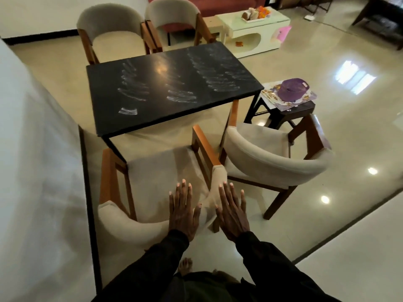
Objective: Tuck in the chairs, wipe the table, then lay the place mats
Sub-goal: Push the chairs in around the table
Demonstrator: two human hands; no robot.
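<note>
- Dark sleeves (152, 258) lead out to the left hand (183, 214) and the right hand (232, 214); both are flat with fingers straight and spread, gripping nothing, laid at the curved back of the near-left chair (130, 227). Whether the palms press on it I cannot tell
- Step in hand, as I judge it: tucking in the chairs, beginning with this one, whose seat is mostly out from under the table
- Next move calls for a straight push toward the far side, so the seat slides under the black table (152, 105) without its wooden arm knocking the near-right chair (272, 162), which stands just beside it at an angle
- Far chairs (113, 31) stand apart from the table's far edge, not yet tucked
- White smears streak the tabletop, so wiping looks undone
- Place mats (272, 93) lie stacked on a dark stool (292, 112) right of the table, with a purple folded thing (291, 88) on top, possibly the cloth
- Only container seen: a tray (254, 19) on the far low white table (250, 40), holding small things too blurred to name
</note>
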